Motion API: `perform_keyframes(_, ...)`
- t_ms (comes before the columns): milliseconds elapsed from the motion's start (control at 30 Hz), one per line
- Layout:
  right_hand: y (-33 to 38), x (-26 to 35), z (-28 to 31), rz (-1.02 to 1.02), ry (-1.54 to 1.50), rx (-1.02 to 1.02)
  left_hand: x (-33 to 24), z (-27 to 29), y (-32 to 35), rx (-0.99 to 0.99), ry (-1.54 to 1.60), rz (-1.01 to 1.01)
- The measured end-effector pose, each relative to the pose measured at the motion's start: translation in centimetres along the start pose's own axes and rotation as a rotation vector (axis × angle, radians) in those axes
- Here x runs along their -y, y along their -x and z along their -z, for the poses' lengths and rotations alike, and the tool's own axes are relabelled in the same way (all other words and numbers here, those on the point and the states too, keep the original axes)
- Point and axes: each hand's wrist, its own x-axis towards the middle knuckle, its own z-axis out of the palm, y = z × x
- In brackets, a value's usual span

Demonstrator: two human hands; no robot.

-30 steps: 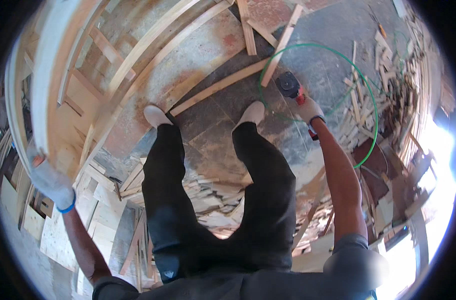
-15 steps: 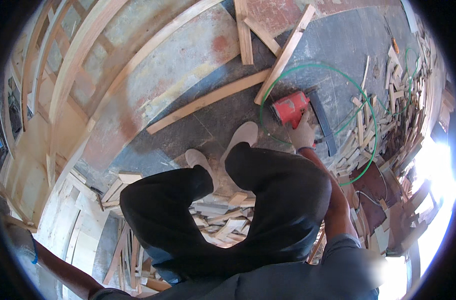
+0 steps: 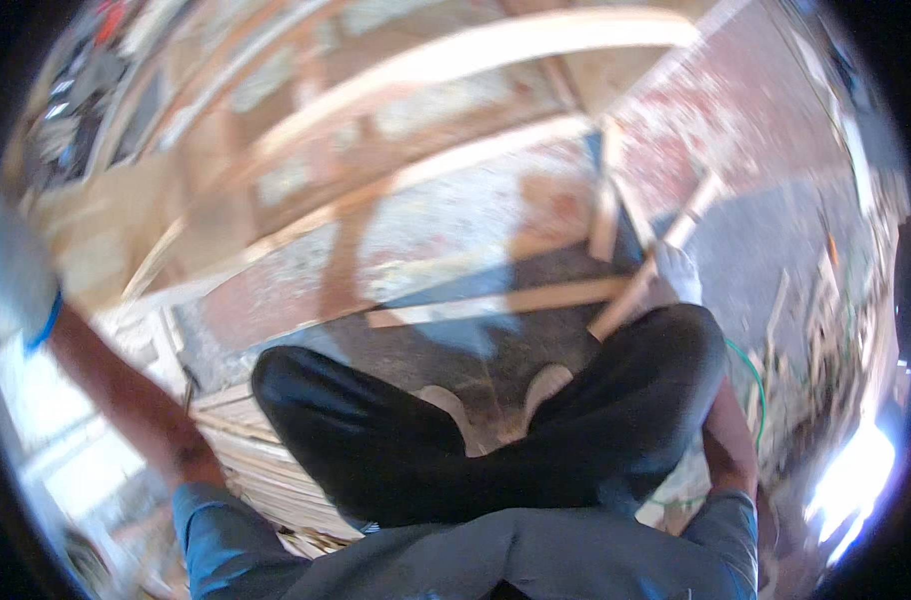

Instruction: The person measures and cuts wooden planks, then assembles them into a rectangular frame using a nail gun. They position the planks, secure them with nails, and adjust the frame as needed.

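Observation:
My right hand [image 3: 680, 274], in a pale glove, is beyond my right knee. Its fingers close over a slanting wooden batten [image 3: 690, 214] on the dark floor. Two shorter wood pieces [image 3: 606, 215] lie against that batten's far side. A longer wooden strip [image 3: 496, 304] runs leftward from near it. My left hand [image 3: 21, 275], gloved with a blue cuff, is stretched out at the far left beside a curved wooden frame [image 3: 176, 215]. Motion blur smears its fingers, so whether it holds anything does not show.
Long curved timbers [image 3: 496, 50] of the frame arc across the far side. Scrap wood [image 3: 806, 310] is heaped on the right, with a green hose [image 3: 759, 385] near my right arm. Stacked strips [image 3: 266, 460] lie below my left knee. My feet [image 3: 546, 385] are between my bent knees.
My right hand has left the red nail gun and moved onto the wooden batten. The nail gun is out of sight. My view has swung leftward, and my left arm is raised higher beside the frame.

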Motion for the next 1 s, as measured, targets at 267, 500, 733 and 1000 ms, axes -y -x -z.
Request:
perform_keyframes(267,-1.4,-5.6,-8.7,0.325,0.373,0.257,-3.2,6.3,-3.4,-0.027,0.226,0.24)
perform_keyframes(500,-1.0,-6.5,-7.4,0.362,0.395,0.35,-6.5,10.0,-5.8,-0.28,0.323,0.251)
perform_keyframes(733,-0.3,-7.2,-7.4,0.381,0.378,0.425,-8.0,13.5,-7.4,-0.289,0.958,0.561)
perform_keyframes(1000,1.6,-7.9,-5.0,0.333,0.355,0.486,-13.5,16.8,-2.0,-0.443,1.03,0.313)
